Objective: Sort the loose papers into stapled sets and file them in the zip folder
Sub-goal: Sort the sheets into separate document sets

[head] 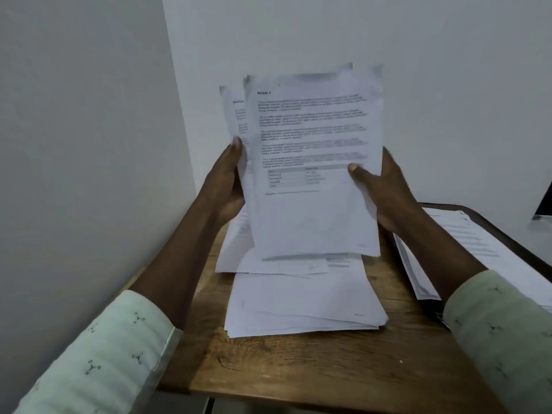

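I hold a sheaf of printed papers (313,162) upright above the table, fanned slightly so that a rear sheet shows at the left. My left hand (230,180) grips the sheaf's left edge, thumb on the front. My right hand (382,189) grips its right edge, thumb pressed near a small table printed on the top page. Below the sheaf a loose stack of papers (304,303) lies flat on the wooden table (328,363). Another pile of papers (466,243) lies at the right. No zip folder or stapler is visible.
White walls meet in a corner right behind the table. A dark object (545,204) stands at the far right edge. Bare wood shows along the table's front edge, near me.
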`<state>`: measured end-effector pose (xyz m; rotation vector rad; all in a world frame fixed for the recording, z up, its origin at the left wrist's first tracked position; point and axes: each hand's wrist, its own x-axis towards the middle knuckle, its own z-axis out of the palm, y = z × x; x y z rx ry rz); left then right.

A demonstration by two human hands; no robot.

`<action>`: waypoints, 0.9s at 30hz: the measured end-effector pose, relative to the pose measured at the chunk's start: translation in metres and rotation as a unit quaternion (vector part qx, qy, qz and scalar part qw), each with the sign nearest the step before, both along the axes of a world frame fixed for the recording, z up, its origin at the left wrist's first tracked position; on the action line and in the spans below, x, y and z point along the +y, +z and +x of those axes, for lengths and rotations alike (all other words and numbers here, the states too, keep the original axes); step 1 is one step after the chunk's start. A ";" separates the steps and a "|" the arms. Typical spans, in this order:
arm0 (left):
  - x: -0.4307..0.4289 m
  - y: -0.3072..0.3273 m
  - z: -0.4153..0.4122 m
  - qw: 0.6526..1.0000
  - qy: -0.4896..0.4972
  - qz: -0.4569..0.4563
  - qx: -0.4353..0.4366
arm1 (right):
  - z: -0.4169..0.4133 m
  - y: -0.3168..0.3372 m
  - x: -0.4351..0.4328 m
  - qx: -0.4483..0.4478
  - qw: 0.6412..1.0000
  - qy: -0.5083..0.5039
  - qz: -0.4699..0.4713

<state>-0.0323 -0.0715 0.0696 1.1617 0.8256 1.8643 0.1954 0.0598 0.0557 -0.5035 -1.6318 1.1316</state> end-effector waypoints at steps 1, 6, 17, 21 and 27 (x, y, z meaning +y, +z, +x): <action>0.002 0.005 0.005 0.999 0.005 0.015 0.037 | 0.002 0.006 -0.003 0.002 0.999 -0.036 0.011; 0.018 0.023 0.029 0.978 0.154 0.038 0.133 | 0.005 0.024 -0.006 0.038 0.996 -0.061 0.046; 0.034 0.002 0.041 0.969 0.190 0.000 0.161 | 0.011 0.003 0.002 0.061 0.998 0.015 -0.022; 0.039 -0.015 0.046 0.967 0.204 -0.037 0.150 | 0.008 -0.001 0.006 0.049 0.998 -0.020 -0.030; 0.048 0.014 0.107 0.959 0.241 0.033 0.149 | 0.037 0.029 0.006 0.105 0.987 -0.118 -0.020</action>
